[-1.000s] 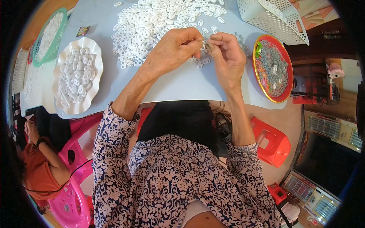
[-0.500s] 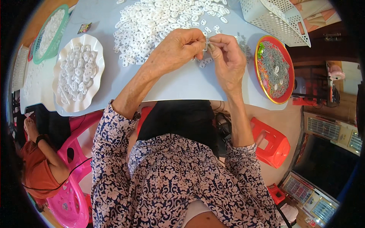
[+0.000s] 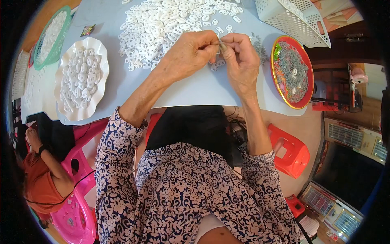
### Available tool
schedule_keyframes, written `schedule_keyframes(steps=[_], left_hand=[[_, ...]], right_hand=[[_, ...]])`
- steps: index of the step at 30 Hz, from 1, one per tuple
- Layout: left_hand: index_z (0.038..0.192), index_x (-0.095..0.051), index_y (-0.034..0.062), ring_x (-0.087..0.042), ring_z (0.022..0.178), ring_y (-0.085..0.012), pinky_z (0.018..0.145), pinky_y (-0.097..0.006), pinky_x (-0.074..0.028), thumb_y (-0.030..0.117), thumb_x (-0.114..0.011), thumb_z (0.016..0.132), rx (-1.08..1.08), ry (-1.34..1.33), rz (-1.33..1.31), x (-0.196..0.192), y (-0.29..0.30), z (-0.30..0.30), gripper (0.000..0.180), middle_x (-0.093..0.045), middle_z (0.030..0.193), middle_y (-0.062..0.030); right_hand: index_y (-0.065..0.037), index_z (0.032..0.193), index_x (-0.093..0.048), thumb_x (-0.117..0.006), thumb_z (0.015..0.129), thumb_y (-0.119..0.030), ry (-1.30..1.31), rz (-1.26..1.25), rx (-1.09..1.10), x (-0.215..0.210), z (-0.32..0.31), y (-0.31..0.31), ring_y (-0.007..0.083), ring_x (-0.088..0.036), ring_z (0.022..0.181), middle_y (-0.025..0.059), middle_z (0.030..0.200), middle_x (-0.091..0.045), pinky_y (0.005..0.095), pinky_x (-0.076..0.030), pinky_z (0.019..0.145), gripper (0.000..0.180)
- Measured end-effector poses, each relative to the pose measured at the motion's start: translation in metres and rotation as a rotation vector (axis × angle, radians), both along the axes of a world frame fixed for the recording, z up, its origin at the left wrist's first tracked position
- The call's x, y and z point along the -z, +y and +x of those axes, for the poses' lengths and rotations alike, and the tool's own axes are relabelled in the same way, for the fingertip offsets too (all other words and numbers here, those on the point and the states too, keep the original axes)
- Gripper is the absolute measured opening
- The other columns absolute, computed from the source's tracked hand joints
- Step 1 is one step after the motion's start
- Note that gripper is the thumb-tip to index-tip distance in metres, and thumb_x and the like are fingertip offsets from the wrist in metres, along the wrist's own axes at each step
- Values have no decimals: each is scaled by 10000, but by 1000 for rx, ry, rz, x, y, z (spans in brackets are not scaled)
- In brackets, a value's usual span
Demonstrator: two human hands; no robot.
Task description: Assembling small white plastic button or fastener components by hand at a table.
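Note:
My left hand [image 3: 191, 53] and my right hand [image 3: 242, 57] meet fingertip to fingertip above the near edge of the pile. Both are closed in a pinch, thumb against fingers. Whatever they grip is tiny and mostly covered by the fingertips, so I cannot make out its kind. Just beyond and under them spreads a heap of small white oval plastic pieces [image 3: 156, 34] with two holes each. Right of my right hand lies a small scatter of thin grey pieces [image 3: 260, 48]. A gold-rimmed red bowl [image 3: 308, 75] beside it holds many similar grey bits and a few white ovals.
A wavy-edged white dish [image 3: 105, 75] of finished-looking white pieces stands at left, near a green basket [image 3: 67, 26] and a small wrapped packet [image 3: 87, 30]. A perforated white basket [image 3: 292, 24] is at far right. Red stool [image 3: 290, 152]; a seated person [image 3: 46, 179] at left.
My right thumb and fingers have shifted slightly left and closed tighter against the left fingertips. A small pale piece between them shows less now. The whole view has shifted a little.

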State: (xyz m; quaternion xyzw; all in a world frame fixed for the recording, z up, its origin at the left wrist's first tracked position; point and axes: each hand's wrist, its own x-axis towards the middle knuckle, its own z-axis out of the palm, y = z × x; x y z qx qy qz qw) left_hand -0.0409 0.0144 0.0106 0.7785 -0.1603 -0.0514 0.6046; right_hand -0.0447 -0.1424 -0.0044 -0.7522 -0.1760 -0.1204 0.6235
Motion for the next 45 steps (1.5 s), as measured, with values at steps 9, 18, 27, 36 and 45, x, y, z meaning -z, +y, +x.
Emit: schedule_keyframes(steps=[9,18,27,36,45], left_hand=[[807,-588,9,-508,612,-88,558,-266,-403,111,-495,835,15,15,-4,1,2,3,141,-608,649,-33],[861,-602,27,-501,619,-80,562,-244,-395,168,-509,882,-15,51,-64,0,7,5,171,-608,675,-32],[838,-592,18,-494,606,-71,554,-242,-395,120,-518,855,0,-13,-63,-2,3,4,127,-599,660,-32],[818,-577,22,-455,588,-65,529,-240,-376,95,-522,834,-17,-100,-145,4,1,4,92,-570,640,-5],[859,-605,38,-460,587,-61,542,-236,-384,129,-520,853,-6,-26,-93,-2,2,3,125,-622,685,-14]], right_hand=[[17,902,-599,-582,902,-74,139,57,-51,-5,-1,-4,58,-534,635,21,733,-623,210,-447,571,92],[24,953,-630,-583,896,-47,149,159,-98,-2,0,-2,62,-542,649,29,743,-634,192,-450,593,102],[11,913,-640,-612,885,-72,116,70,-9,-4,-1,-3,53,-528,607,20,711,-635,192,-435,549,92],[7,923,-646,-604,903,-130,105,97,38,-3,-2,-1,47,-501,590,15,704,-626,188,-412,530,144],[7,914,-639,-618,891,-123,118,170,0,0,0,-3,44,-503,611,8,733,-622,186,-412,548,134]])
